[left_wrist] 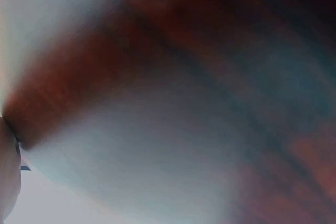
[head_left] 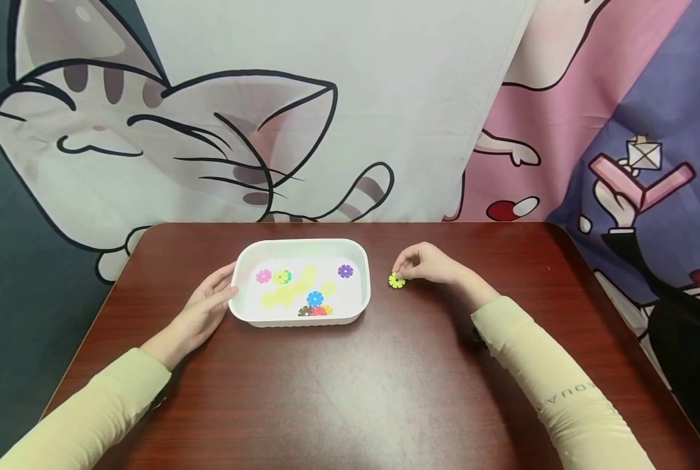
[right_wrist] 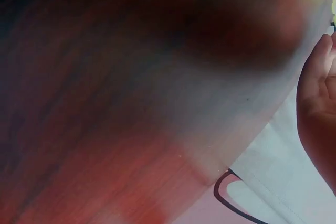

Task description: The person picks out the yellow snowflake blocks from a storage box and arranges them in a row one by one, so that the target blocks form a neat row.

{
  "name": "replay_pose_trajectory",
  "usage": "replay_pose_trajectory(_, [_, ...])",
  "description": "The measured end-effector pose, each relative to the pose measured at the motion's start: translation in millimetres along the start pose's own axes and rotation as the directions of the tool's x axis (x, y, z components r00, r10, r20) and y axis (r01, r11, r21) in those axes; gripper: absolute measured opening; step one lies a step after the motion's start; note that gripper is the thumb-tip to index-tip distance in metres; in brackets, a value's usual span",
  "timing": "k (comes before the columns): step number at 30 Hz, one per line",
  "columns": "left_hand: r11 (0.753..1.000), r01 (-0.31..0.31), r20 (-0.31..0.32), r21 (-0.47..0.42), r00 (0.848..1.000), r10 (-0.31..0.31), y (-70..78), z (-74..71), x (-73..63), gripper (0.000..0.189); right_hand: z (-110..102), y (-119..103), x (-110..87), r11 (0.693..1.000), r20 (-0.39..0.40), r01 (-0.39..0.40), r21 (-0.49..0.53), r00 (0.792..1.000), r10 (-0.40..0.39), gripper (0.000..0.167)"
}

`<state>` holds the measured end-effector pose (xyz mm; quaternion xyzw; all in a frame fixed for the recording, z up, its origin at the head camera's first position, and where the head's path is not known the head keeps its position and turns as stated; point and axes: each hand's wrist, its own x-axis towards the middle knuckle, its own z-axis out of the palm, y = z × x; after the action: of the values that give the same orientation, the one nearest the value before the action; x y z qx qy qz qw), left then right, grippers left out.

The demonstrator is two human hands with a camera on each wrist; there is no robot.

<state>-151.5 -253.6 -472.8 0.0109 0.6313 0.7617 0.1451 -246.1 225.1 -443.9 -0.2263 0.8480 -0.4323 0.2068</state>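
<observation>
In the head view my left hand [head_left: 199,310] grips the left end of a white plastic tray [head_left: 303,322], thumb at the rim and fingers along the outer wall. Several small flower-shaped discs lie inside, including a pink disc [head_left: 264,276], a purple disc [head_left: 345,271] and a blue disc [head_left: 315,298]. Dark, red and orange discs are partly hidden behind the near wall. To the right of the tray, my right hand [head_left: 428,263] pinches a yellow-green flower disc [head_left: 396,281] between thumb and fingers, low over the table.
The dark red-brown wooden table [head_left: 350,385] has its far edge just beyond the tray. Behind it hangs a cartoon cat cloth [head_left: 420,98], with pink and blue printed cloth to the right. Both wrist views are mostly blurred, with table surface filling much of the right one.
</observation>
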Motion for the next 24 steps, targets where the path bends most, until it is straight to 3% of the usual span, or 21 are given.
replay_pose_trajectory(13, [1.0,0.004,0.0,-0.004,1.0,-0.004,1.4,0.8,0.1,0.063,6.7,7.3,4.6,0.983,-0.048,-0.011,-0.181,0.999,0.003,0.004])
replay_pose_trajectory(24, [1.0,0.015,-0.007,-0.008,1.0,-0.015,0.8,0.6,0.5,0.063,5.4,0.9,5.4,0.985,-0.08,-0.006,-0.174,0.997,-0.008,0.006])
